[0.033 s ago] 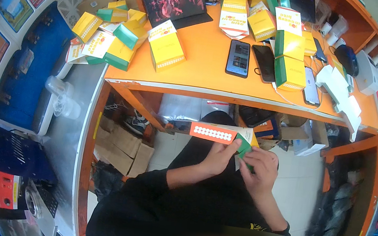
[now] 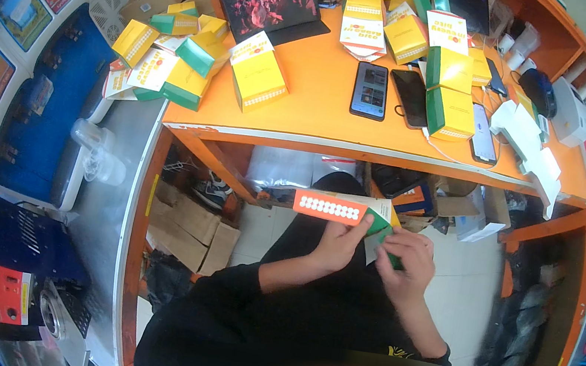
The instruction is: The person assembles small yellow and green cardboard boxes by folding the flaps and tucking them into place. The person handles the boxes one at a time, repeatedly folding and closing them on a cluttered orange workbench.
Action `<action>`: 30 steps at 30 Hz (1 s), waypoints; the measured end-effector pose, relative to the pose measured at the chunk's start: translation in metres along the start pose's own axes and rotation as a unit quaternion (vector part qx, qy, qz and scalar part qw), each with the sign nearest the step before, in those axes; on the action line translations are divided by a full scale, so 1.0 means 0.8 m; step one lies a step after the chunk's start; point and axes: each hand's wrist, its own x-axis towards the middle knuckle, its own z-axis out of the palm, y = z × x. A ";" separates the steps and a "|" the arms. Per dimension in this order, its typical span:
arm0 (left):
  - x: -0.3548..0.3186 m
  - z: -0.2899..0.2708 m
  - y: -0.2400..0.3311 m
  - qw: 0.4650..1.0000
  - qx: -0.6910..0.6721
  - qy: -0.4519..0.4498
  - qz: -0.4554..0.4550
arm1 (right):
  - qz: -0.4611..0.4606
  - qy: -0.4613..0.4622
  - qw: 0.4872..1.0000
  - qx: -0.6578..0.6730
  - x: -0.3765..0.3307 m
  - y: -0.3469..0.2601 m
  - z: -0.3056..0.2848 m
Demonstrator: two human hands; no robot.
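Note:
Over my lap I hold a small folding carton (image 2: 311, 205) with an orange-red side carrying white dots, plus green and yellow panels. My left hand (image 2: 338, 247) is closed round its lower edge, the thumb pressed near the green part. At the right end, the fingers of my right hand (image 2: 407, 263) are bent in a pinch on a green flap (image 2: 378, 225) of the carton. My right fingers partly hide that end, so how far the flap is folded cannot be made out.
Ahead stands an orange desk (image 2: 310, 114) with a tablet (image 2: 271, 6), a phone (image 2: 370, 90) and a dark phone (image 2: 409, 99). Several yellow, green and white cartons (image 2: 259, 77) are spread over it. White cables and a white folded piece (image 2: 527, 145) lie at the right. Flattened cardboard (image 2: 185, 231) is under the desk.
My right hand has shifted slightly to the right, its fingertips a little farther from my left thumb. The carton has barely moved in my left hand.

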 end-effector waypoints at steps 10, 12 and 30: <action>-0.025 -0.058 0.007 0.969 0.214 -0.115 0.033 | 0.076 0.089 0.986 0.117 -0.006 0.012 0.019; -0.029 -0.065 0.005 0.977 0.186 -0.102 0.018 | 0.083 0.110 0.981 0.133 -0.007 0.010 0.024; -0.002 -0.013 -0.004 0.967 0.202 -0.151 -0.025 | 0.116 0.010 0.993 0.032 0.006 -0.001 0.015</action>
